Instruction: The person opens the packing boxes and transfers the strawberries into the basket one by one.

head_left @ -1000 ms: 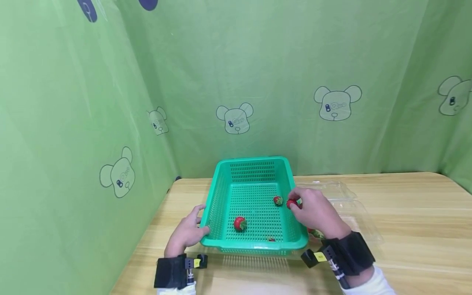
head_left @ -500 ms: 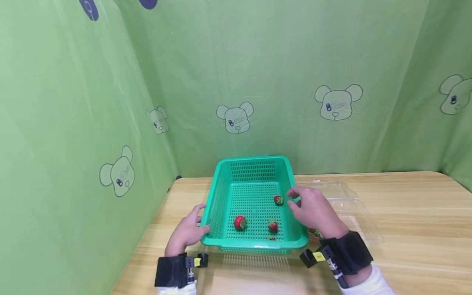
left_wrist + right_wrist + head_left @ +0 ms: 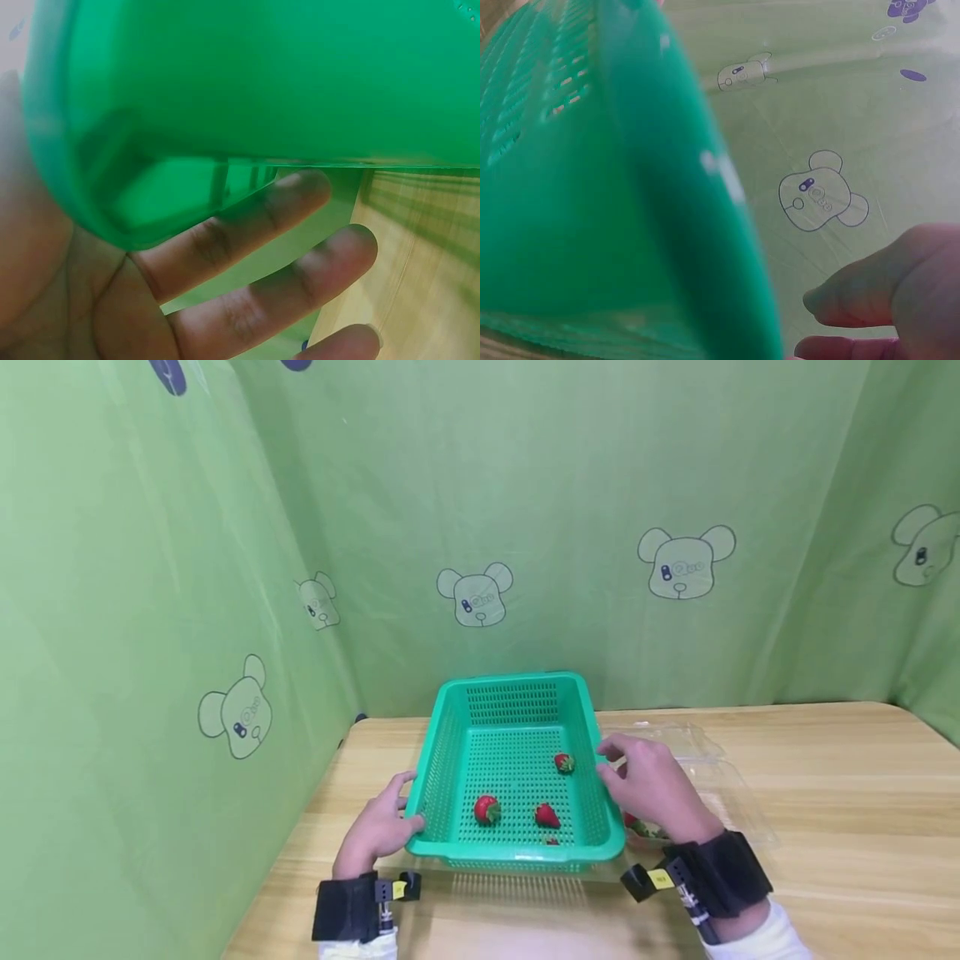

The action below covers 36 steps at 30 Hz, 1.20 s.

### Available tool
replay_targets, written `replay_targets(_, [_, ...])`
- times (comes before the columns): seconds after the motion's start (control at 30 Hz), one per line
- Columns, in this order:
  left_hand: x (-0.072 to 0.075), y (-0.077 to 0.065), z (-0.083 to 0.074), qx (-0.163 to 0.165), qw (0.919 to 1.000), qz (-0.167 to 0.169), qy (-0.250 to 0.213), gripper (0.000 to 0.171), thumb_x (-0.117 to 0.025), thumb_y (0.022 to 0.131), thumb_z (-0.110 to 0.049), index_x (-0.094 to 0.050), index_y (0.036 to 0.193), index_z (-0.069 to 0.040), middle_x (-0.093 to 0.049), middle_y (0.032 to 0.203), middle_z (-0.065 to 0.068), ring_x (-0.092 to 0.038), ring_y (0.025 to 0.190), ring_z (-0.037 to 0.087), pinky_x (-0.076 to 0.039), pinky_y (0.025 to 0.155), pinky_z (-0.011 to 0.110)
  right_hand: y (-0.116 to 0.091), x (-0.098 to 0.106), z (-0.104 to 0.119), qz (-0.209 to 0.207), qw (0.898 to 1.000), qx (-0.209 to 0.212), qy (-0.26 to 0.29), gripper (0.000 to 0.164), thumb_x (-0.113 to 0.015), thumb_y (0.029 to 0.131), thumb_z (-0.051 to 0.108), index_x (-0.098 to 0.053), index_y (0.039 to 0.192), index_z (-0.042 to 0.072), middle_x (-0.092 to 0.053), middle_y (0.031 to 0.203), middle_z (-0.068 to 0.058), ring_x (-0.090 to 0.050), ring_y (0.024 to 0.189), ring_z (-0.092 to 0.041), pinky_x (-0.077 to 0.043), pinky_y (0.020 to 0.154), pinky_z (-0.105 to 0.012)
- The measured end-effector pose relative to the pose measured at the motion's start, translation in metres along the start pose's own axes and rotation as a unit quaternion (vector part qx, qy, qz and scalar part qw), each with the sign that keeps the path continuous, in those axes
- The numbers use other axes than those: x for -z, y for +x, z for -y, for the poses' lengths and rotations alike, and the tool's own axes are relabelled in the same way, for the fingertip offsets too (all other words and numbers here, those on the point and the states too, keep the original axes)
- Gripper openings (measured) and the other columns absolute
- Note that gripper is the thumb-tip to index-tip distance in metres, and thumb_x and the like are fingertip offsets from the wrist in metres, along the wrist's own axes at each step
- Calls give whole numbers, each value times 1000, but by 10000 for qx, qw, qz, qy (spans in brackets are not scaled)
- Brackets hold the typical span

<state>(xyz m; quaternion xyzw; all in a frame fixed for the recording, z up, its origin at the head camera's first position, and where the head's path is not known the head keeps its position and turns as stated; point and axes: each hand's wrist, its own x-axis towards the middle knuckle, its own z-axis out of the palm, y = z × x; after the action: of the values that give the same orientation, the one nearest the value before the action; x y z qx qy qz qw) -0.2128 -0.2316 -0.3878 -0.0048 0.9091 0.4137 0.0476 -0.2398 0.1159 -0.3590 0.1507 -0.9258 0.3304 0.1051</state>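
A green plastic basket (image 3: 517, 853) stands on the table with several strawberries inside. One strawberry (image 3: 487, 810) lies left of the middle, another (image 3: 547, 815) near the front right, and a third (image 3: 564, 763) by the right wall. My left hand (image 3: 377, 828) holds the basket's front left corner, thumb over the rim; in the left wrist view its fingers (image 3: 262, 307) extend along the outside. My right hand (image 3: 651, 787), with nothing in it, is just outside the right rim. In the right wrist view its thumb (image 3: 862, 289) is apart from the basket.
A clear plastic clamshell box (image 3: 738, 793) lies open right of the basket, partly behind my right hand. A strawberry (image 3: 636, 823) shows in it beneath that hand. Green curtains (image 3: 555, 527) enclose the wooden table (image 3: 847, 793) at the back and sides.
My right hand let go of a strawberry inside the basket, where it rolled and settled near the front right. The hand then drew back right, over the rim. My left hand stayed put.
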Motion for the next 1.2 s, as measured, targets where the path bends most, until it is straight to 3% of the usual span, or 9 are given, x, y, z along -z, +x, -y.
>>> replay_targets(0.17, [0,1,-1,-12,10000,-7,8,67,-59,86,-6,-31,145,-13,-55,129,28,-54,114,40,-48,88,56,-1,4,-3,93,9998,-172,-9,23,-57,91,12,-60,110,-1,-66,103,-21,-63,78,-27,-56,57,-35])
replay_targets(0.4, [6,-3,2,-83,9998,-134,111,67,-60,83,-5,-32,144,-11,-58,126,27,-56,112,39,-48,86,55,3,0,-12,16,9998,46,-207,17,-57,90,13,-63,102,3,-69,100,-18,-64,78,-26,-55,65,-44])
replay_targets(0.6, [5,-3,0,-97,9998,-129,115,66,-60,84,-5,-32,144,-11,-57,126,28,-56,112,40,-48,86,56,2,2,-19,60,9995,-42,-307,18,-59,89,12,-63,103,2,-68,101,-20,-64,77,-26,-55,63,-43])
replay_targets(0.93, [2,-2,0,-121,9999,-84,85,67,-61,84,-5,-32,144,-11,-57,127,28,-55,113,40,-47,88,57,-5,2,-36,404,9969,-263,-630,23,-61,86,10,-63,106,-2,-66,102,-24,-62,77,-27,-54,66,-46])
replay_targets(1.2, [-1,-2,-1,-134,9999,-52,75,66,-60,84,-5,-32,144,-11,-57,126,28,-55,113,40,-47,87,57,-8,-4,-53,996,9914,-552,-645,26,-62,85,12,-62,107,-1,-63,102,-21,-58,82,-29,-50,65,-44])
